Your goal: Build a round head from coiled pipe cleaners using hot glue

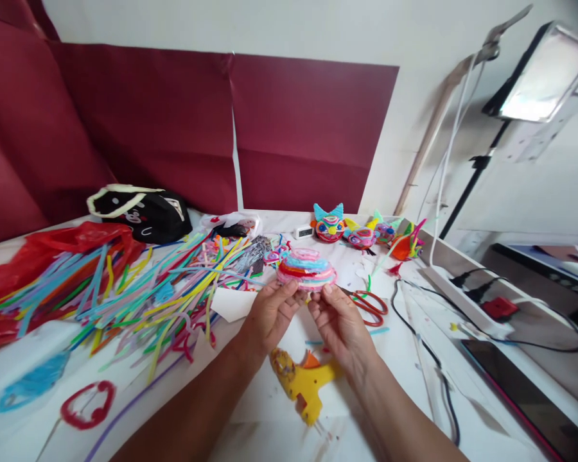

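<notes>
Both my hands hold up a round, layered piece made of coiled pipe cleaners in pink, red, yellow and blue. My left hand pinches its left lower edge with closed fingers. My right hand pinches its right lower edge. The piece is lifted a little above the white table. Below my wrists a yellow glue gun lies on the table.
Several loose coloured pipe cleaners spread over the left side, with a red plastic bag and a black bag. Red scissors, finished colourful figures, a power strip with cables and a dark tablet lie right.
</notes>
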`<state>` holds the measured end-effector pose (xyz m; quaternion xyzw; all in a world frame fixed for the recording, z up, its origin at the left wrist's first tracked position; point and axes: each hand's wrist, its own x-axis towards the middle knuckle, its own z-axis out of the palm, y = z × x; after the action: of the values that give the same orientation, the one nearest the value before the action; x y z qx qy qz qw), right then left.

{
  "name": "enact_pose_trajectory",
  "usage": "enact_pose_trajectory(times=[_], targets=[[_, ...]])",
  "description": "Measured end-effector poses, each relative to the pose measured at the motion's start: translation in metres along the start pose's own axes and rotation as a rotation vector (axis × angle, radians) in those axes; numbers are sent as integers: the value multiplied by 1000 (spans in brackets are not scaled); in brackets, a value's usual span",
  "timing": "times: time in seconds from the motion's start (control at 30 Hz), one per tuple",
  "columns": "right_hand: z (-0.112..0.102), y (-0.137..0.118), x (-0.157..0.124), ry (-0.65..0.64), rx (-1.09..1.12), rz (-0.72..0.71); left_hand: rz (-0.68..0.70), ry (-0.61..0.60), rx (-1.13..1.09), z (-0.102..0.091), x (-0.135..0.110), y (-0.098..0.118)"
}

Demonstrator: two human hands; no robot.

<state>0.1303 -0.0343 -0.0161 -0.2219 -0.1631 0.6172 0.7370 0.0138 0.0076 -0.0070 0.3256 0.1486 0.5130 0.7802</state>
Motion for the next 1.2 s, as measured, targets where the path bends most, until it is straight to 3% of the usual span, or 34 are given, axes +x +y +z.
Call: enact_pose_trajectory(times=[0.5,0.63,1.0,1.2], targets=[[0,3,-1,-1,-9,-81,-33,56,4,0,-5,-14],[0,6,-2,-4,-36,-101,-23,21,-5,1,-8,-18],[2,18,-6,-21,-102,-128,2,91,1,3,-11,-27],[3,21,-8,-38,-120,-139,46,68,23,4,-11,-28]])
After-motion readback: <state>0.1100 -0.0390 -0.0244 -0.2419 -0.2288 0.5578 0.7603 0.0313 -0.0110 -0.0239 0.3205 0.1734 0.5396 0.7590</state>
